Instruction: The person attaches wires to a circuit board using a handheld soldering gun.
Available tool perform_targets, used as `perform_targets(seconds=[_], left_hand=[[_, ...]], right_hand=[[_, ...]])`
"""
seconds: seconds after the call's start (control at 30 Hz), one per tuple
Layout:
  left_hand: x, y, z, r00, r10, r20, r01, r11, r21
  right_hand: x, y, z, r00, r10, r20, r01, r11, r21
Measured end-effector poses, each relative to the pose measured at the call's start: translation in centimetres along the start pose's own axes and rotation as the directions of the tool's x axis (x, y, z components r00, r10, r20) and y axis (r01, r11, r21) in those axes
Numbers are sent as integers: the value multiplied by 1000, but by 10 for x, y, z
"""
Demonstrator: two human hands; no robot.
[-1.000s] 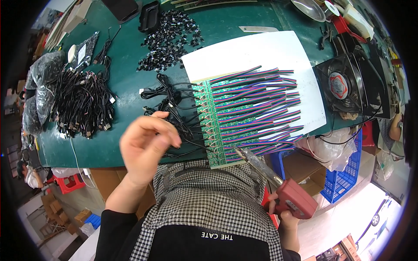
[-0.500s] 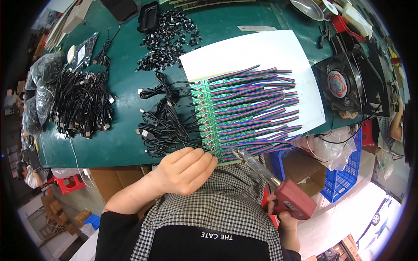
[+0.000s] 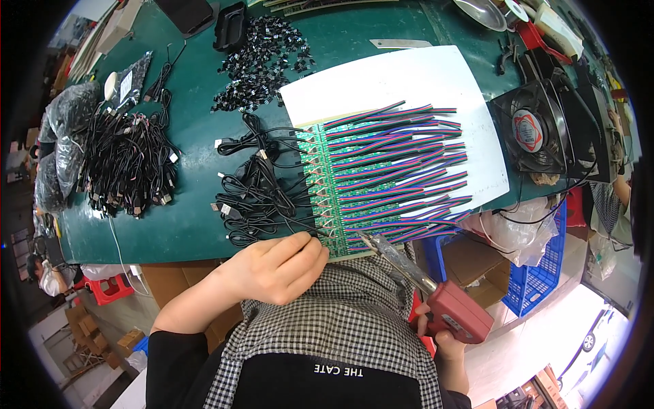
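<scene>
My left hand (image 3: 283,267) is closed in a pinch at the lower left corner of a green circuit board panel (image 3: 330,187), on a black USB cable that runs in beneath it; the fingertips partly hide the cable's end. My right hand (image 3: 443,335) grips the dark red handle of a soldering gun (image 3: 460,312). Its metal tip lies over the panel's lower edge, a little right of my left fingers. Coiled black USB cables (image 3: 262,184) join the panel's left side. Multicoloured ribbon wires (image 3: 409,167) stretch out rightward from it.
Under the panel is a white sheet (image 3: 395,78) on the green table (image 3: 194,133). A heap of black cables (image 3: 129,163) lies left, small black connectors (image 3: 262,61) at the back. A fan (image 3: 531,129) stands right, near a loose blade (image 3: 402,43). A blue crate (image 3: 535,283) sits below the edge.
My left hand has shifted slightly left, baring more of the panel's lower corner. The soldering gun has moved very slightly left, its tip still over the panel's lower edge.
</scene>
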State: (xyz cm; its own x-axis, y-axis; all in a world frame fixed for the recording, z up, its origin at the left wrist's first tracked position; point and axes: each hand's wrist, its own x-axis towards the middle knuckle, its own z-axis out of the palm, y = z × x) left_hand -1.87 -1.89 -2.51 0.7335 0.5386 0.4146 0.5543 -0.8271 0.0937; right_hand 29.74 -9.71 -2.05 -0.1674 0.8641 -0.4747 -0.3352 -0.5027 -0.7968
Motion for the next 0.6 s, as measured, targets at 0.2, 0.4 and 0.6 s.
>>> perform_targets(seconds=[0.2,0.4,0.6], left_hand=[[5,0,-10,997,23,73,-24,1000,18],[4,0,-5,1000,13,17,-12,1000,-29],[6,-1,13,994,55,-90,-54,998,15]], right_hand=[[1,1,1,1000,2,7,-2,1000,-5],[0,3,0,1000,-16,21,16,1000,4],[-2,7,-7,996,-42,78,46,998,-43]])
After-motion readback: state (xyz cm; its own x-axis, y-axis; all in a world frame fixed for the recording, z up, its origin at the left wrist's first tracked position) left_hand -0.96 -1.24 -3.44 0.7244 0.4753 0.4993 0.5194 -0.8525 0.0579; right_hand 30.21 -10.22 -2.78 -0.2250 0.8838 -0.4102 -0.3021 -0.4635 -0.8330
